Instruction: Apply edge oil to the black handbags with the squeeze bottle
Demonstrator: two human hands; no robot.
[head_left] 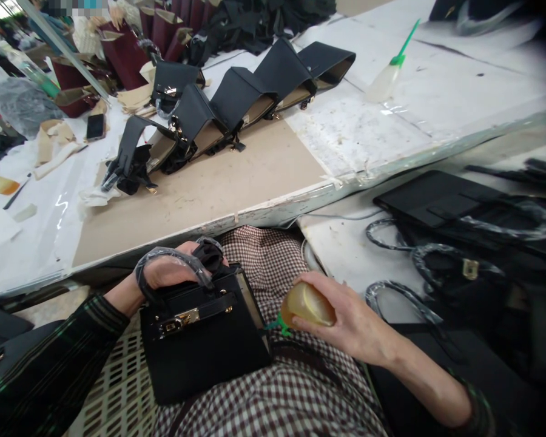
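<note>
A black handbag [204, 358] with gold hardware rests on the checked apron over the lap. My left hand [175, 267] is closed at the bag's top, under its plastic-wrapped handle [182, 255]. My right hand [346, 321] grips a squeeze bottle [309, 303] of yellowish liquid. The bottle lies on its side, its green nozzle [279, 326] pointing left at the open side edge of the bag. Whether the tip touches the bag is hard to tell.
Several black bags [243, 97] stand in a row on the workbench [273, 161]. Another bottle [386, 79] and a phone [95, 127] are there too. More black bag pieces [441, 194] lie at right. A plastic crate [118, 382] sits lower left. A person's hand shows at the far top left.
</note>
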